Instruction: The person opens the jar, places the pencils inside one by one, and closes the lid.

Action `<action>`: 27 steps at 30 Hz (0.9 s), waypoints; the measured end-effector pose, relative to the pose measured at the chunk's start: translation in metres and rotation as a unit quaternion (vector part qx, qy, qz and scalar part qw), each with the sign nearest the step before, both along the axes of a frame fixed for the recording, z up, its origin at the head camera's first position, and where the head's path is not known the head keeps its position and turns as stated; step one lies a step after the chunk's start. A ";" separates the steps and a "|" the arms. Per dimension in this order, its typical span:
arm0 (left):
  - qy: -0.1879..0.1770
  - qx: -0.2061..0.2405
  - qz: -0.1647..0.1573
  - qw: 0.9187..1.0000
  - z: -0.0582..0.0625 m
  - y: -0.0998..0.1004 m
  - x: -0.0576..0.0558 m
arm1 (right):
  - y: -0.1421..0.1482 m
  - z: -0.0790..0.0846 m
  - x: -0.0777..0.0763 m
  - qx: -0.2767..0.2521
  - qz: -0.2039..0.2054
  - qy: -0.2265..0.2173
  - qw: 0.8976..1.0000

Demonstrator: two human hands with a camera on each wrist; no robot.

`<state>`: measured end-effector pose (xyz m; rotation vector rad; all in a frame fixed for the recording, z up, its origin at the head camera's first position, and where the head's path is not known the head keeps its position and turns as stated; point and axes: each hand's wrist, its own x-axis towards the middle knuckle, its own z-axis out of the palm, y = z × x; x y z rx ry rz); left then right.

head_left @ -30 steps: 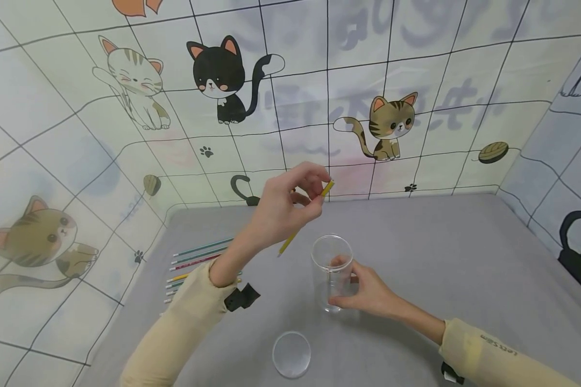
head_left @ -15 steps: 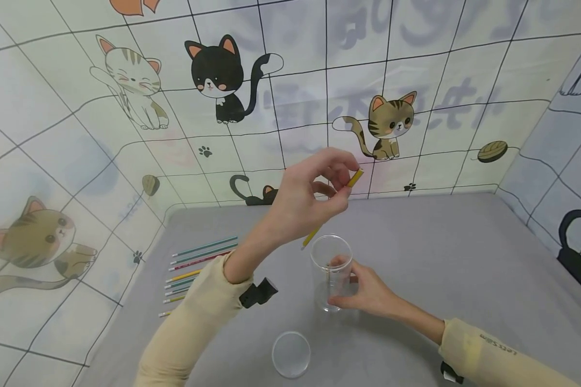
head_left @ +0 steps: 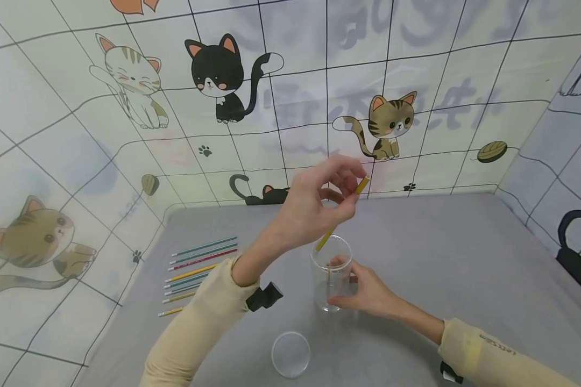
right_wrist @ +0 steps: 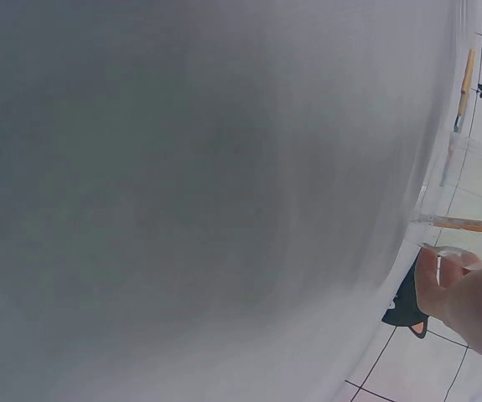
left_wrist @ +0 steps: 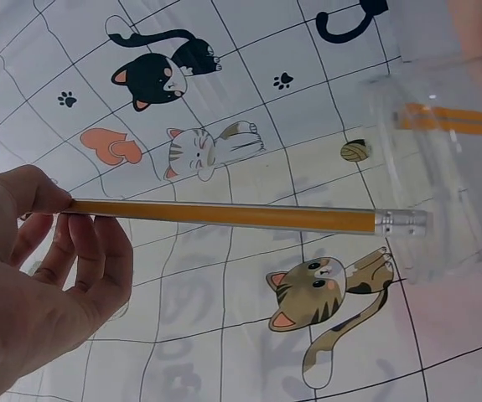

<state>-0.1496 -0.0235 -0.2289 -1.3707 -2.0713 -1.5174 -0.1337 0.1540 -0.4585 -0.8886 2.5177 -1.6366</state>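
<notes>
My left hand (head_left: 321, 201) pinches a yellow pencil (left_wrist: 224, 213) near its upper end, between thumb and fingers. The pencil slants down, and its silver ferrule and eraser end overlap the rim of a clear cylindrical glass (head_left: 321, 285). That glass stands upright on the grey cloth, gripped by my right hand (head_left: 370, 293) around its right side, thumb in front and fingertips behind. Through the glass wall an orange streak (left_wrist: 454, 120) shows in the left wrist view. The right wrist view catches my right hand (right_wrist: 467, 306) only at its lower right edge.
Several pencils (head_left: 189, 278), green, red and yellow, lie in a row on the left of the grey cloth (head_left: 431, 242), partly behind my left sleeve. A clear round disc (head_left: 290, 355) lies in front of the glass. Cat-printed sheeting (head_left: 300, 107) rises behind.
My left hand has carried the pencil to the right, bringing its lower end to the glass rim; in the last half second it sinks slightly. The right hand and glass stay in place.
</notes>
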 end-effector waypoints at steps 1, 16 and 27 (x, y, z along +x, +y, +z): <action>0.000 -0.003 0.000 1.000 -0.002 0.000 -0.001 | 0.000 0.000 0.000 -0.001 0.000 -0.001 1.000; 0.012 -0.063 0.007 0.998 -0.050 -0.003 -0.005 | 0.000 0.000 0.000 -0.010 0.006 0.001 1.000; -0.002 -0.077 -0.004 0.997 -0.085 -0.014 -0.004 | 0.001 0.000 0.000 -0.006 0.011 -0.014 1.000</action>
